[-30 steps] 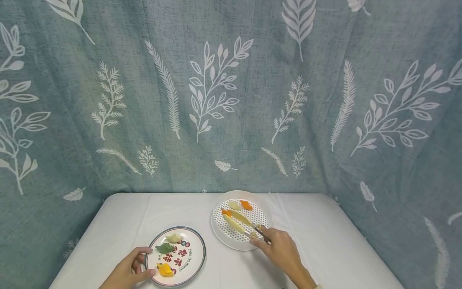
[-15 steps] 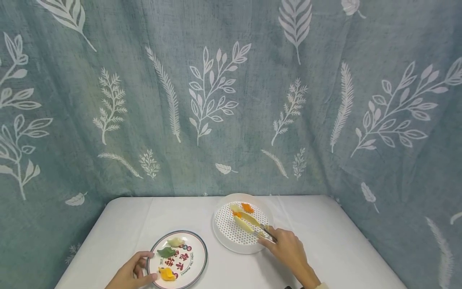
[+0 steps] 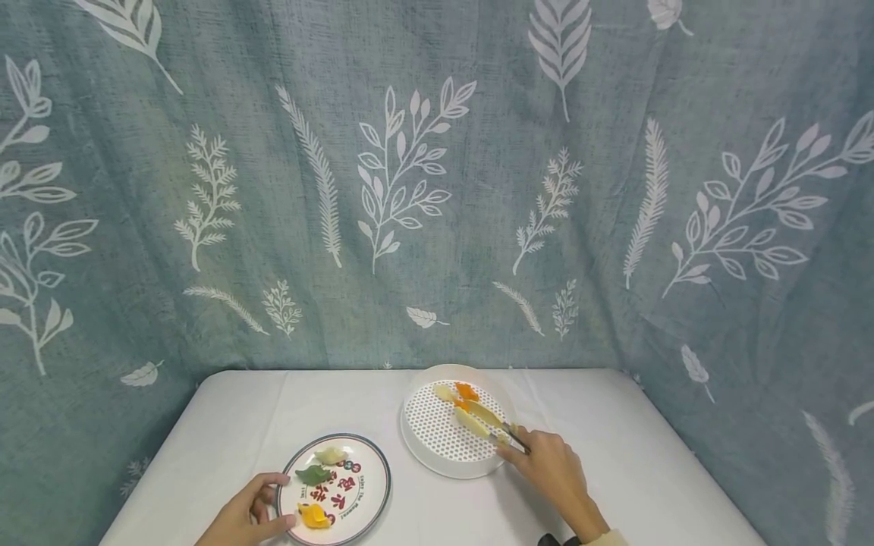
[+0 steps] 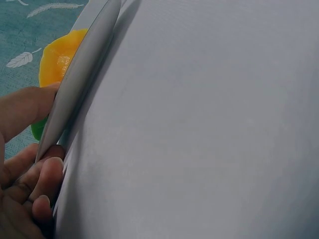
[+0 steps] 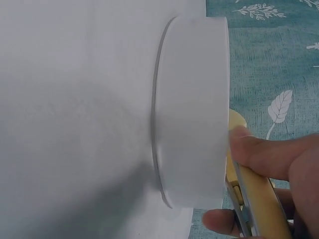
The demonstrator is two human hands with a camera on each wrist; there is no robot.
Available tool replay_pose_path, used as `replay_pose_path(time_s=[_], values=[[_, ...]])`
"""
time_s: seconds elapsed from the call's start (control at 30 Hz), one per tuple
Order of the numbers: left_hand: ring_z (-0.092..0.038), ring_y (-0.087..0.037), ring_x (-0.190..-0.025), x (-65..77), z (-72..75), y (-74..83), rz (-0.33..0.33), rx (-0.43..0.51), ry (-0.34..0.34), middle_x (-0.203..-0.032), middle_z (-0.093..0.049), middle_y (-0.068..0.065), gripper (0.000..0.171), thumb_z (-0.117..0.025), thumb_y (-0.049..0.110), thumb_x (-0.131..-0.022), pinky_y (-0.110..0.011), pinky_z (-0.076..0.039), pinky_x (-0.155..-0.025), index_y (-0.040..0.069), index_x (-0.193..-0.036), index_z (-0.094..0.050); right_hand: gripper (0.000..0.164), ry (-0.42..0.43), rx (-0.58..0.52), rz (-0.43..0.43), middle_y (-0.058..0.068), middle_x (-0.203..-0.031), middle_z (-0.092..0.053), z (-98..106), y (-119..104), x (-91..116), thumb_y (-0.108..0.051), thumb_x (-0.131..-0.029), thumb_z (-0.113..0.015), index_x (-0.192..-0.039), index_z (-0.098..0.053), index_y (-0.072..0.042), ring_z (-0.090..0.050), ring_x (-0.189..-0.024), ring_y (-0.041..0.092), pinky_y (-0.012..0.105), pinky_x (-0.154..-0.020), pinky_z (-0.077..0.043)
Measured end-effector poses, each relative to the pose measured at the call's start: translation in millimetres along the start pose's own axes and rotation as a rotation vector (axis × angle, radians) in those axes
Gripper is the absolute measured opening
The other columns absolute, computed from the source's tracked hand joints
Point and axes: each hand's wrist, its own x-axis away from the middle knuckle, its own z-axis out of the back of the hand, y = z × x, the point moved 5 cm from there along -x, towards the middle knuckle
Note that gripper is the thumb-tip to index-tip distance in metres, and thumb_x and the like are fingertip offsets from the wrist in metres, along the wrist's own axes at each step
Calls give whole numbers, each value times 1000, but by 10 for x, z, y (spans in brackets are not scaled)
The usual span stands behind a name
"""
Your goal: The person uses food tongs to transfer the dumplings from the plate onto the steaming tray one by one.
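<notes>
My left hand (image 3: pixel 249 512) grips the near-left rim of a round plate (image 3: pixel 372 500), thumb over the edge and fingers curled beneath it in the left wrist view. On the plate lie a pale dumpling-shaped piece (image 3: pixel 331 456), a green one (image 3: pixel 313 475) and a yellow one (image 3: pixel 314 516). My right hand (image 3: pixel 549 466) holds tongs (image 3: pixel 481 415) with pale yellow tips, reaching over the rim of a white round steamer basket (image 3: pixel 418 449). An orange dumpling-shaped piece (image 3: pixel 462 405) shows at the tong tips, partly covered by them. Behind it lie another orange piece (image 3: pixel 467 391) and a pale piece (image 3: pixel 445 393).
A white cloth covers the table (image 3: pixel 225 425). A teal curtain (image 3: pixel 437 318) with white leaf prints stands behind the table and along both sides. The basket's tall side wall (image 5: pixel 192 112) rises close beside the right hand.
The tongs and the orange piece at their tips have moved right across the basket floor, nearer the other orange piece. The left hand stays on the plate. The head view has tilted slightly.
</notes>
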Motion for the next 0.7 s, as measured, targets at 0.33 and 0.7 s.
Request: replay_pose_path(time_s=[0.33, 0.7], values=[[-49, -17, -71, 0, 8, 3, -1, 5, -4, -93, -59, -4, 73, -90, 30, -79, -26, -43, -62, -1, -135, -54, 56, -8, 56, 29, 3, -77, -62, -15, 6, -78, -45, -83, -83, -122, -75, -4, -46, -59, 15, 31, -49, -36], [-49, -17, -71, -18, 15, -22, 1, 6, 0, -93, -57, -4, 73, -91, 30, -79, -26, -43, -62, 1, -135, -55, 60, -41, 72, -4, 1, -64, -52, 34, -27, -109, -49, -83, -82, -116, -76, 1, -45, -54, 17, 31, -47, -35]])
